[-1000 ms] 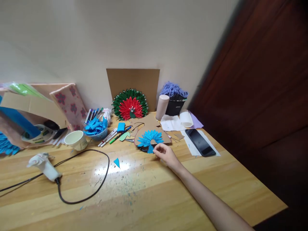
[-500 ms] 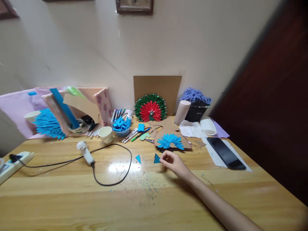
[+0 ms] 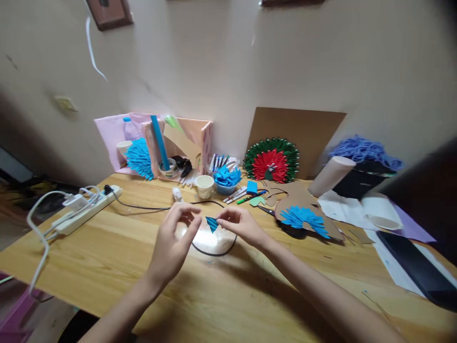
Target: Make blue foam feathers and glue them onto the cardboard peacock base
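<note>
Head view: right hand (image 3: 240, 225) pinches small folded blue paper piece (image 3: 212, 223) between fingertips above wooden table (image 3: 107, 247); left hand (image 3: 174, 240) half-open, fingers curled, just beside piece, not gripping.

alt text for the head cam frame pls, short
Two bare hands meet over a wooden table: the right hand pinches a small blue folded paper piece, and the left hand reaches toward it. Behind lie a blue paper fan on cardboard, markers and a paper cup.

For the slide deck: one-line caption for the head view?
Right hand pinches a folded blue paper piece above the wooden table, left hand open beside it.
</note>
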Demonstrator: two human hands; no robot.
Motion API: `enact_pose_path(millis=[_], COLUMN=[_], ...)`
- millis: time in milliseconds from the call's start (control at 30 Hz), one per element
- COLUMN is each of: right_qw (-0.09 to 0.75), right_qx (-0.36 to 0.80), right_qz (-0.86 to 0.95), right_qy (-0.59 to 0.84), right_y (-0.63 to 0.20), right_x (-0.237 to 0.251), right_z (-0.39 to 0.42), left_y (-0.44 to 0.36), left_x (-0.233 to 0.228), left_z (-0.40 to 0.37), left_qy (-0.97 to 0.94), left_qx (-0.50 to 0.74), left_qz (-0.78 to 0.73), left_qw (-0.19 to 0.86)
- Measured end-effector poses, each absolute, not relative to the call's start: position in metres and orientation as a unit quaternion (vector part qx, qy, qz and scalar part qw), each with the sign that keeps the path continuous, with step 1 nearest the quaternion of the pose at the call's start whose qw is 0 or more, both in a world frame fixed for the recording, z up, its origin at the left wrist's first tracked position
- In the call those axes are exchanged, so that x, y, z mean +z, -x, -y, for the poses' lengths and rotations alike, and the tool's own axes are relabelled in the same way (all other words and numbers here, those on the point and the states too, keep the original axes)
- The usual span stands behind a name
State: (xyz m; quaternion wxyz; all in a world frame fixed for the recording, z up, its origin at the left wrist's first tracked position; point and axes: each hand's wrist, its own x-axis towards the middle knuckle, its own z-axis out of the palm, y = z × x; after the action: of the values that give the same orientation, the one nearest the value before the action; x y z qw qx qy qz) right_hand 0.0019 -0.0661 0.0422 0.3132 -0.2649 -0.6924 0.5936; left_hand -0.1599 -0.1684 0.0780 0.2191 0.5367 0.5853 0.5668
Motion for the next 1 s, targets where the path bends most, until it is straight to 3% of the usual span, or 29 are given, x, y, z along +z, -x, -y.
enact_pose_path(millis=[133,300,400,533,633,733,867,1000], right_qw=[0.303,0.293,0.323,0.314,0.287,0.279,0.331,0.315], right_qx=[0.602,0.590,0.532,0.418,0.376,0.389,0.448,0.518], right_qz=[0.699,0.711,0.718,0.770,0.797,0.799,0.754,0.725], right_qy=[0.239,0.244,0.312,0.366,0.375,0.364,0.346,0.329], right_y=[0.029,0.049,0.066,0.108,0.136,0.138,0.103,0.073], right_x=[0.035,0.022,0.009,-0.011,-0.016,-0.014,-0.015,-0.021], right_z=[0.065,0.067,0.065,0.055,0.048,0.049,0.062,0.076], left_y=[0.177,0.200,0.228,0.279,0.307,0.315,0.310,0.303], left_x=[0.047,0.024,0.026,0.023,0.013,-0.001,-0.012,-0.014], left_z=[0.155,0.155,0.157,0.135,0.109,0.095,0.098,0.102], left_qy=[-0.517,-0.466,-0.432,-0.382,-0.362,-0.362,-0.371,-0.377], left_qx=[0.496,0.528,0.561,0.605,0.604,0.597,0.584,0.569], left_qz=[-0.638,-0.619,-0.637,-0.667,-0.685,-0.692,-0.696,-0.696], left_qw=[0.283,0.347,0.305,0.206,0.188,0.183,0.191,0.222])
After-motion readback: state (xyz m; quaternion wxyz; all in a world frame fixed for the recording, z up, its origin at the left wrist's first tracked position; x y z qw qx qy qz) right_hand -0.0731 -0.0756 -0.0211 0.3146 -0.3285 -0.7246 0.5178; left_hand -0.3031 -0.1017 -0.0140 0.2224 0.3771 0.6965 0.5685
